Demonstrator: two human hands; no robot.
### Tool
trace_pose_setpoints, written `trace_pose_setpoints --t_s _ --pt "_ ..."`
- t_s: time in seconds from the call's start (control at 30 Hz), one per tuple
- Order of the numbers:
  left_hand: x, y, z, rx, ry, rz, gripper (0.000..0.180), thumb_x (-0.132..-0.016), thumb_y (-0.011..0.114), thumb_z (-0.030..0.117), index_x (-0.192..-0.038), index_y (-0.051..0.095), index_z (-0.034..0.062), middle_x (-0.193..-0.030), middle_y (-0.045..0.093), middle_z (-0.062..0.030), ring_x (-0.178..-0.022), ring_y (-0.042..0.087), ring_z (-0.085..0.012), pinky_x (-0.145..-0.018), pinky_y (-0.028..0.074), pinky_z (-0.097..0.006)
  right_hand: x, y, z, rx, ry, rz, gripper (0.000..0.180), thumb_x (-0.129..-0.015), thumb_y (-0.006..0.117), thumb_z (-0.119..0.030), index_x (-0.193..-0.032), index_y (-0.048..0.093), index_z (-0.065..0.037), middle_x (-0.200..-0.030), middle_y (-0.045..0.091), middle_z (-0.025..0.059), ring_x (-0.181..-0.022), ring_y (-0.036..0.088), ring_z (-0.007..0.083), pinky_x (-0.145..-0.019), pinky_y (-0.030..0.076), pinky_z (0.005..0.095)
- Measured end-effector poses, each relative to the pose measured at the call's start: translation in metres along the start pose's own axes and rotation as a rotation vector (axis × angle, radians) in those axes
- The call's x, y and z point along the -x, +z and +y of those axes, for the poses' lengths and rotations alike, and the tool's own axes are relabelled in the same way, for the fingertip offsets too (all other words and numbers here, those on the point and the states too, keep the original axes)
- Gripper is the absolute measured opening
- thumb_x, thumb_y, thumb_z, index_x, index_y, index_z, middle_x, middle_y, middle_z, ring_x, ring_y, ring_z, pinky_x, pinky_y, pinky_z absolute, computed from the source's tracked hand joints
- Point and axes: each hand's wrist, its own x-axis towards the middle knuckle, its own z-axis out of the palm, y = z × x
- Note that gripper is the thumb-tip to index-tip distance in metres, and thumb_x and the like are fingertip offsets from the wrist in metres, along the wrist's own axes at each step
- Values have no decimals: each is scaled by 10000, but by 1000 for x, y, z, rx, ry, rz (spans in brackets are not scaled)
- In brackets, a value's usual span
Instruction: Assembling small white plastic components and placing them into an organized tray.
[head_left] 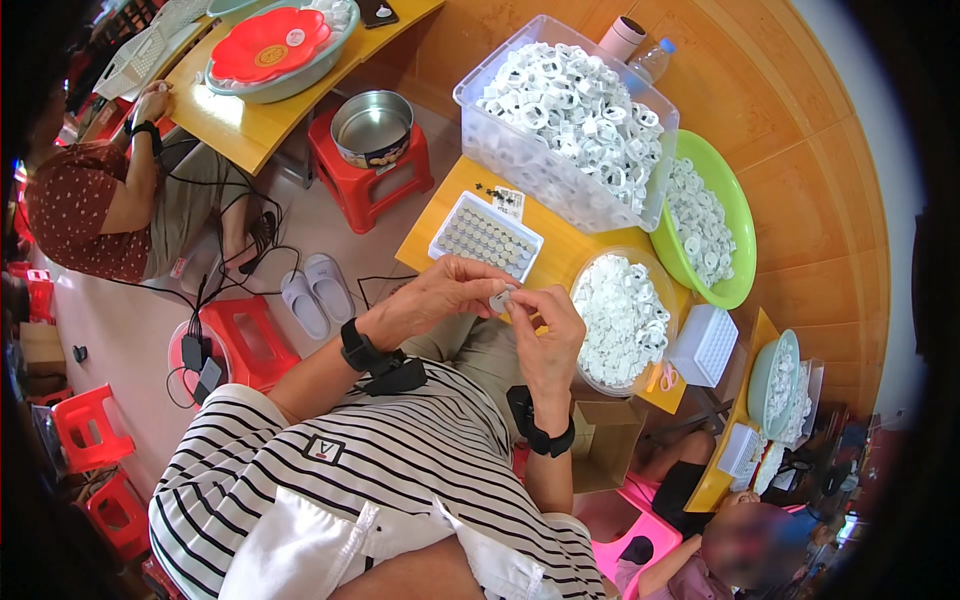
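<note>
A small white round plastic part (499,300) is pinched between the fingertips of both my hands, above my lap. My left hand (440,297) grips it from the left, and my right hand (548,335) from the right. Just beyond them, a white tray (437,244) with rows of round silvery pieces sits on the yellow table (425,225). To the right of my right hand stands a round clear tub (581,371) heaped with small white plastic parts. My fingers partly cover the piece, so its details are hard to make out.
A large clear bin (560,190) of white ring-shaped parts and a green basin (741,230) stand behind. Near the table's right edge are a white grid box (706,345) and scissors (668,377). A red stool (365,190) holds a metal tin (372,128). Other people sit left and lower right.
</note>
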Motion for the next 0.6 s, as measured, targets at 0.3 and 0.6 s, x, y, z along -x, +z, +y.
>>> trace_pose_setpoints --t_s 0.3,0.6 --pt "1 2 -2 -130 61 -9 248 -863 592 173 -1070 634 42 -928 642 -27 -777 572 -59 -681 479 -199 7 6 11 113 -139 52 135 -710 646 64 -817 611 -10 -744 562 74 -597 568 160 -534 448 245" --pt "4 7 -3 -139 126 -5 224 -874 572 186 -1008 649 25 -883 641 -21 -748 551 -62 -661 453 -200 9 9 8 43 -80 68 165 -697 655 72 -832 614 -14 -752 568 71 -620 581 154 -550 456 243"
